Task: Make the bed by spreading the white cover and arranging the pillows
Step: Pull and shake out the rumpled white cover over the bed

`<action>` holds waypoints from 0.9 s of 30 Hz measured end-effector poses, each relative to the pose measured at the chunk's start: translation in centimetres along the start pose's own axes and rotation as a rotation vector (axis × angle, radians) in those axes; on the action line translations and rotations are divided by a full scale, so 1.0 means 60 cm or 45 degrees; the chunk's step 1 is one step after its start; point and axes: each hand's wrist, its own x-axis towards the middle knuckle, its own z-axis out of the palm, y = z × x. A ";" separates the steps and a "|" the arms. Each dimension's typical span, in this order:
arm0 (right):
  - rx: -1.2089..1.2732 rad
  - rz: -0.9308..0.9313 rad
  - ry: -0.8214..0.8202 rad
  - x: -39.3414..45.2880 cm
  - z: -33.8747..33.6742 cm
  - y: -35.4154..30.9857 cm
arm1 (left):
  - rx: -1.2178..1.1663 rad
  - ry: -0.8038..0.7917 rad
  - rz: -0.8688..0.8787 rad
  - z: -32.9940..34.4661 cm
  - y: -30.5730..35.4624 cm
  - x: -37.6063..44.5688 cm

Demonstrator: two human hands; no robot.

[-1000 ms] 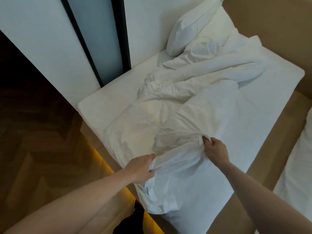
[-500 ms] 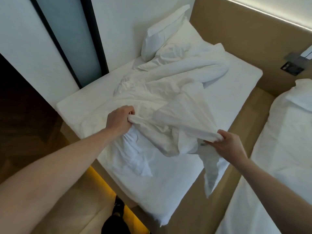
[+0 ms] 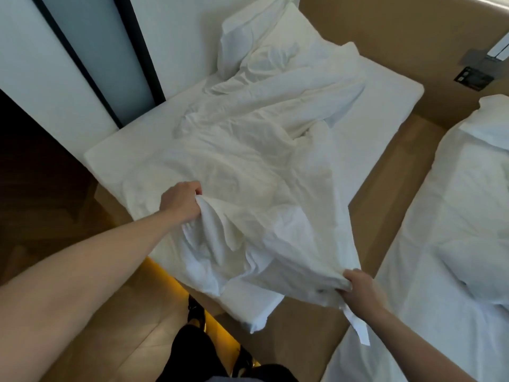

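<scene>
Cover [image 3: 261,161] lay rumpled along the bed [image 3: 385,106], near edge lifted. Left hand [image 3: 180,204] and right hand [image 3: 359,289] each gripped bunched hem. Judged light, limp, unbreakable; best held at the corners, hands wide apart.

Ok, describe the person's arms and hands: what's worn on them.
Both forearms are bare, with no sleeve in view. The left hand and right hand are bare too: no gloves, and no ring, watch or bracelet shows at either wrist. Any sleeve higher up lies outside the frame.
</scene>
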 end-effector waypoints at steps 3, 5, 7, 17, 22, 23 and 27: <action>-0.168 0.126 -0.441 0.000 0.050 -0.039 | 0.048 -0.355 0.168 0.064 0.068 -0.055; -0.111 0.125 -0.554 0.007 0.061 -0.068 | 0.134 -0.621 0.318 0.107 0.100 -0.094; -0.034 0.115 -0.492 0.017 0.061 -0.094 | 0.159 -0.824 0.442 0.147 0.117 -0.132; 0.130 -0.063 -0.371 0.114 0.031 -0.268 | -0.168 -0.724 0.064 0.079 -0.030 -0.029; 0.226 -0.227 -0.345 0.194 0.018 -0.452 | -0.124 -0.526 -0.290 -0.008 -0.216 0.065; 0.243 -0.251 -0.333 0.213 0.014 -0.490 | -0.112 -0.511 -0.345 -0.021 -0.253 0.086; 0.283 -0.311 -0.294 0.308 0.009 -0.641 | -0.204 -0.423 -0.505 -0.050 -0.399 0.191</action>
